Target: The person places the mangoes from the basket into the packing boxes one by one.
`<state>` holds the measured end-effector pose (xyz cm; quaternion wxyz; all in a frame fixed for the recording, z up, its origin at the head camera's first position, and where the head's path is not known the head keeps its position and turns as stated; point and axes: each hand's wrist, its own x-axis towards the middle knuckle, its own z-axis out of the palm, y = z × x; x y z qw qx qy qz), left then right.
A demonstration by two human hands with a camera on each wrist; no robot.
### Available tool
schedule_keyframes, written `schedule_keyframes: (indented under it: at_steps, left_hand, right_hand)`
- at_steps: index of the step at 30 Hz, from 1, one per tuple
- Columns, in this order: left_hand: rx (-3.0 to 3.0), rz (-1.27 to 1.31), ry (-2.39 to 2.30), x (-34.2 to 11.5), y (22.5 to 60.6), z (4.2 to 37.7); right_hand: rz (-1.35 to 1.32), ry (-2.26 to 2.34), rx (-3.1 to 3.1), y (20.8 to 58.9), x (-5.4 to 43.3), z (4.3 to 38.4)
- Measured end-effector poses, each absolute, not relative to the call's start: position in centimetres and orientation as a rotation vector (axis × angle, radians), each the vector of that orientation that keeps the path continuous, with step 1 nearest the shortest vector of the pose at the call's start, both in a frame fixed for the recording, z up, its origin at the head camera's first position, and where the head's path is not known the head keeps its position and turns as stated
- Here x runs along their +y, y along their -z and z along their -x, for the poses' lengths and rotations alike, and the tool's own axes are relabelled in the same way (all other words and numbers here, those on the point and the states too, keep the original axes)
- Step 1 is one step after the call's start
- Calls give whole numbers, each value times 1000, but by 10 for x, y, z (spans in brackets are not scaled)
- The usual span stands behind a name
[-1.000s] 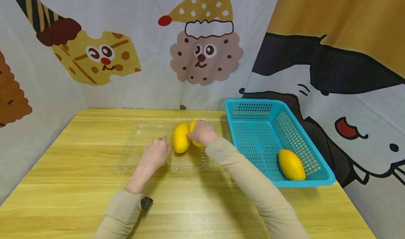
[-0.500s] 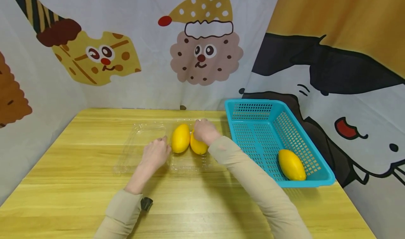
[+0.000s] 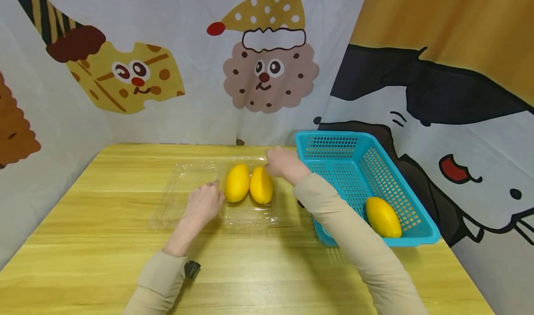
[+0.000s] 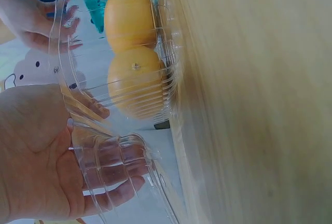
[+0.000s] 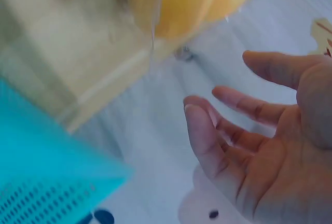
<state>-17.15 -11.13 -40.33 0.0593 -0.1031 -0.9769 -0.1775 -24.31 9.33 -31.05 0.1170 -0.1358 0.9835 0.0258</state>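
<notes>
A clear plastic clamshell box (image 3: 250,218) lies unfolded on the table, with two yellow mangoes, the left mango (image 3: 237,183) and the right mango (image 3: 261,185), side by side in its right half. My left hand (image 3: 204,201) grips the box near the fold between its halves; in the left wrist view its fingers (image 4: 122,193) show through the plastic. Just behind and right of the mangoes hovers my right hand (image 3: 284,163), its fingers loosely bent around nothing in the right wrist view. A third mango (image 3: 383,217) sits in the blue basket (image 3: 431,234).
The perforated basket stands at the table's right side, partly behind my right forearm. A cartoon-print curtain (image 3: 200,125) hangs behind the wooden table (image 3: 83,250). A small black object (image 3: 192,269) shows at my left cuff.
My right hand has let go of the right mango and moved right and away from it. That mango now lies beside the other one. The left hand has stayed in place.
</notes>
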Motion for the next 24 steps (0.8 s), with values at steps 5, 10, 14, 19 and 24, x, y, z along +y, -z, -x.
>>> schedule_keyframes:
  at_steps: [5, 10, 14, 19, 24]
  left_hand:
    - [-2955, 316, 534, -112, 403, 171]
    - [-2956, 311, 547, -112, 404, 171]
    - [-2953, 310, 548, -112, 404, 171]
    - [-2948, 315, 534, -112, 404, 172]
    - [-2941, 312, 525, -111, 404, 172]
  right_hand:
    - [388, -92, 2891, 295, 112, 242]
    - [351, -128, 2858, 288, 135, 239]
    - [350, -155, 2803, 289, 157, 235]
    - [285, -108, 2730, 294, 187, 233]
    - [241, -59, 2678, 296, 212, 231]
